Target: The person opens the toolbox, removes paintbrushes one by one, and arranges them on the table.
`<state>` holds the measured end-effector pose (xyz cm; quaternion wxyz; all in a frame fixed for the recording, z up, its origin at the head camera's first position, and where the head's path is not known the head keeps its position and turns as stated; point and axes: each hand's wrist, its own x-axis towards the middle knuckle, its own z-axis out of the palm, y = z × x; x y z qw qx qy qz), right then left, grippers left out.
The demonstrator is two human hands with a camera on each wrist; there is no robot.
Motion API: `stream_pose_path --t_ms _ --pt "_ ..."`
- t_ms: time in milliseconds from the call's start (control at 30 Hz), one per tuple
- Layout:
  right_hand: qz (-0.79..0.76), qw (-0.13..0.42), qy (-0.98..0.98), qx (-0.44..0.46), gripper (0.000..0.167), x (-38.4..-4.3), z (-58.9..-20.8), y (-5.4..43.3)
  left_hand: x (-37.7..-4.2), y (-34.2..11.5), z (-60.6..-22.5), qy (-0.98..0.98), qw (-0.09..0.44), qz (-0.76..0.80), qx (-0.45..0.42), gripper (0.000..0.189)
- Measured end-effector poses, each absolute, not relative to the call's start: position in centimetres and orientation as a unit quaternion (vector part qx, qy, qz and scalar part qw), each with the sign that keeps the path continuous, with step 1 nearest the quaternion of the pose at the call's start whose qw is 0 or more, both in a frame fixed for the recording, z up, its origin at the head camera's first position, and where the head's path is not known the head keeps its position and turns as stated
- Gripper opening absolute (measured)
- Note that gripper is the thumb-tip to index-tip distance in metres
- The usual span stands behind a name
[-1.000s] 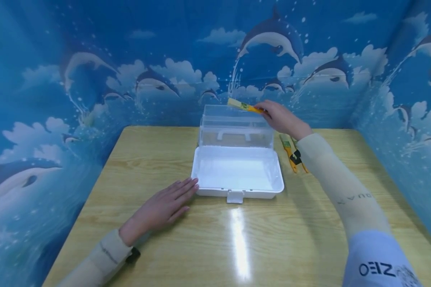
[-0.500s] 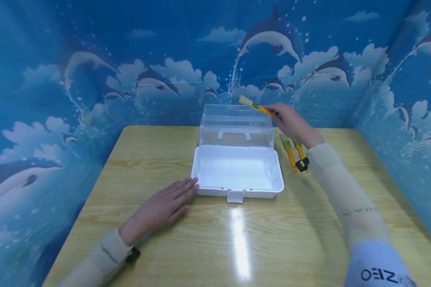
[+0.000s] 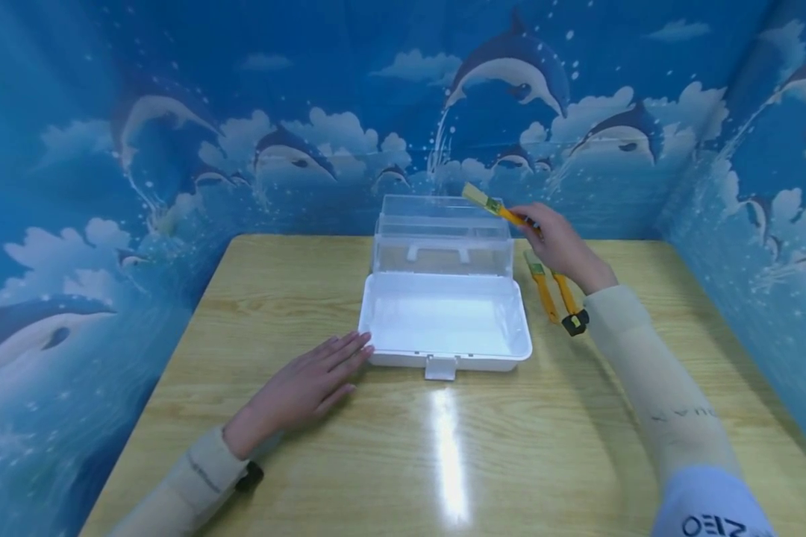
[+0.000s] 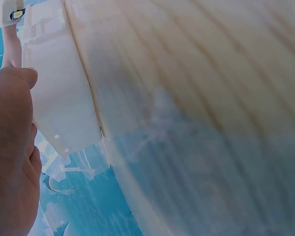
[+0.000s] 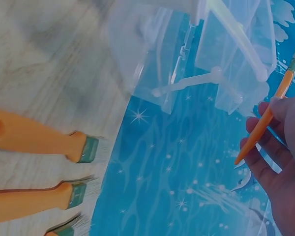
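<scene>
A white plastic box (image 3: pixel 446 317) stands on the table with its clear lid (image 3: pixel 443 235) raised at the back, and no contents show inside. My left hand (image 3: pixel 305 384) lies with straight fingers, their tips touching the box's front left corner. My right hand (image 3: pixel 560 242) pinches a paintbrush (image 3: pixel 493 205) by its orange handle, above the lid's right side. The pale bristles point up and left. Below that hand lie more orange-handled paintbrushes (image 3: pixel 542 287). Three show in the right wrist view, the nearest one (image 5: pixel 34 132) lying beside another (image 5: pixel 37 199), the third cut off by the frame.
The wooden table (image 3: pixel 295 283) reaches back to a blue dolphin-print cloth (image 3: pixel 309 112), which also covers both sides. A latch (image 3: pixel 439 368) hangs at the box's front. My right forearm passes above the table's right side, with a black wrist camera (image 3: pixel 575 322) at the cuff.
My right hand has drawn to the right with the paintbrush, away from the lid's middle, and lately dropped slightly. The left hand and the box stay where they were.
</scene>
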<state>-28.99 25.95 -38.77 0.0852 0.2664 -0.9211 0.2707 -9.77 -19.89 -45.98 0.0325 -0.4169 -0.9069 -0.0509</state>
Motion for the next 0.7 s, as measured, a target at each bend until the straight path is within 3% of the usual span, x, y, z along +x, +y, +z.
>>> stream_pose_path --t_ms 700 --pt "0.257 0.089 -0.932 0.241 0.037 -26.9 -40.1 27.4 -9.9 -19.9 -46.1 -0.902 0.049 -0.052 -0.426 0.065"
